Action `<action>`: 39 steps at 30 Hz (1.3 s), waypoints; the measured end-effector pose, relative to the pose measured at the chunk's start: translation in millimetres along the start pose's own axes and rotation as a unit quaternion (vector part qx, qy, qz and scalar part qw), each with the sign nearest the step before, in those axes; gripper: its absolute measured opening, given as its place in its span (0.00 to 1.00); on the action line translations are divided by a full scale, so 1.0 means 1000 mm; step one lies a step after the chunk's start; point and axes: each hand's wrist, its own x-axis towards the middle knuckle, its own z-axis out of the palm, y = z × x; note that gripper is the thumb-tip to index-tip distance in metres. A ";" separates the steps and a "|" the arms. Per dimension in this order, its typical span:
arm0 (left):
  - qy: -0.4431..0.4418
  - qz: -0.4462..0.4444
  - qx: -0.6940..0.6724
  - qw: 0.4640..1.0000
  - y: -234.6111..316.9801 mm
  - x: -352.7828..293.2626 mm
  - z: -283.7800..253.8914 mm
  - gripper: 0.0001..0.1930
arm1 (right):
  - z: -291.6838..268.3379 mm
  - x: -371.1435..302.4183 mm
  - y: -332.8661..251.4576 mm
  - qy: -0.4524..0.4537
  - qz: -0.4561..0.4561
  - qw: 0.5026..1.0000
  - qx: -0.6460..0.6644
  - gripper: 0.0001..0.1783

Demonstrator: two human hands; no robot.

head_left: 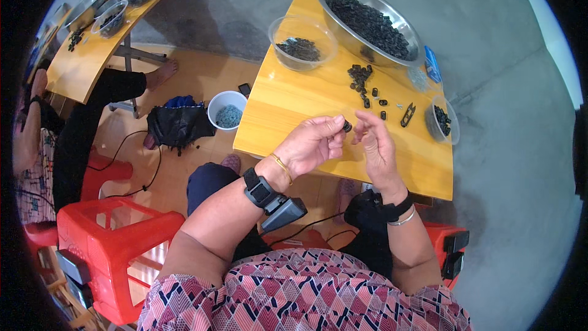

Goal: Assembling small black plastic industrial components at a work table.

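My left hand (309,146) pinches a small black plastic piece (347,126) between thumb and fingers above the table's near part. Just right of it, my right hand (380,156) is raised with its fingers apart, and I see nothing in it. Beyond my hands lies a loose cluster of small black pieces (359,76), with a few single ones nearer to me. To their right is a pair of black thread snips (408,115). A clear plastic tub (453,124) of black pieces stands at the right edge.
A steel basin (326,9) heaped with black pieces and a clear bowl (274,40) stand farther back on the yellow table (269,107). Near the basin lies a blue packet (433,64). A white bucket (214,110) stands on the floor left. A red stool (98,233) and another person sit further left.
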 end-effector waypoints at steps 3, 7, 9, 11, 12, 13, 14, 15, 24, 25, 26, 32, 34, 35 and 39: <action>0.020 0.021 -0.006 1.000 -0.001 0.002 0.002 0.07 | 0.002 -0.004 -0.002 0.039 0.047 0.998 -0.003 0.12; 0.058 0.035 0.044 0.997 -0.007 0.001 0.008 0.08 | 0.007 -0.003 0.000 0.054 0.012 0.993 -0.108 0.10; 0.055 0.040 0.054 0.996 -0.006 0.000 0.008 0.08 | 0.007 -0.002 0.001 0.063 0.014 0.993 -0.094 0.09; 0.051 0.040 0.058 0.996 -0.006 -0.001 0.006 0.09 | 0.006 -0.002 0.001 0.073 0.017 0.994 -0.080 0.08; 0.051 0.040 0.058 0.996 -0.006 -0.001 0.006 0.09 | 0.005 -0.002 0.000 0.068 0.025 0.996 -0.049 0.08; 0.062 0.052 0.081 0.993 -0.007 0.000 0.004 0.09 | 0.004 -0.002 0.000 0.064 0.034 0.997 -0.018 0.08; 0.073 0.063 0.104 0.990 -0.008 -0.001 0.004 0.09 | 0.004 -0.002 0.000 0.064 0.034 0.997 -0.019 0.08; 0.073 0.063 0.104 0.990 -0.007 -0.001 0.003 0.09 | 0.003 -0.002 0.000 0.058 0.037 0.998 -0.011 0.08; 0.029 0.021 0.129 0.991 -0.010 0.006 0.011 0.10 | -0.010 -0.009 -0.001 0.068 0.047 0.996 -0.015 0.08; 0.063 0.020 0.128 0.990 -0.009 0.002 0.015 0.10 | -0.016 -0.010 -0.002 0.068 0.057 0.996 -0.016 0.08; 0.097 0.021 0.129 0.987 -0.007 0.000 0.016 0.11 | -0.025 -0.011 0.000 0.080 0.052 0.995 -0.025 0.08; 0.053 0.034 0.125 0.990 -0.003 -0.003 0.004 0.11 | -0.141 -0.007 0.011 0.296 0.022 0.941 -0.164 0.09; 0.054 0.032 0.123 0.990 -0.004 0.001 0.006 0.11 | -0.178 -0.007 0.025 0.333 0.036 0.921 -0.200 0.09; 0.058 0.034 0.122 0.990 -0.004 0.002 0.006 0.12 | -0.187 -0.005 0.032 0.319 0.063 0.886 -0.330 0.10; 0.064 0.034 0.116 0.991 -0.004 0.005 0.004 0.11 | -0.183 0.006 0.053 0.290 0.001 0.868 -0.404 0.09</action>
